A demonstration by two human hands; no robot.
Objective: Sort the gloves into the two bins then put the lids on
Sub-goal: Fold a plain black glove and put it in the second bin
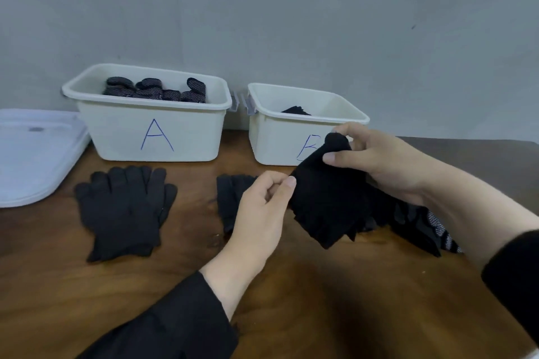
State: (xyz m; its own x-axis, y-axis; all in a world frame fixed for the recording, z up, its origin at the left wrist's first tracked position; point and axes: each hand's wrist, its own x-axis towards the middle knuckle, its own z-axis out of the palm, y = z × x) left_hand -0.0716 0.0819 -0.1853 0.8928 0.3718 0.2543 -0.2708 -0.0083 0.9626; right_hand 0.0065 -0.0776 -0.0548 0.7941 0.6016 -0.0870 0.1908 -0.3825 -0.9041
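Head view — both hands (376,160) grip black glove (326,201).

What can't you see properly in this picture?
- Letter on the right bin: head view, partly covered by the held black glove.
- Gloves deep in that bin: its wall hides all but a dark tip.
- White lids: cut off by the left edge.
- Dotted glove: mostly under the right hand and forearm.

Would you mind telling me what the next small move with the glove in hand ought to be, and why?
Probably carry the plain black glove, gripped by the right hand and pinched by the left hand, into bin B. Bin A holds dotted gloves, while bin B shows plain dark fabric.
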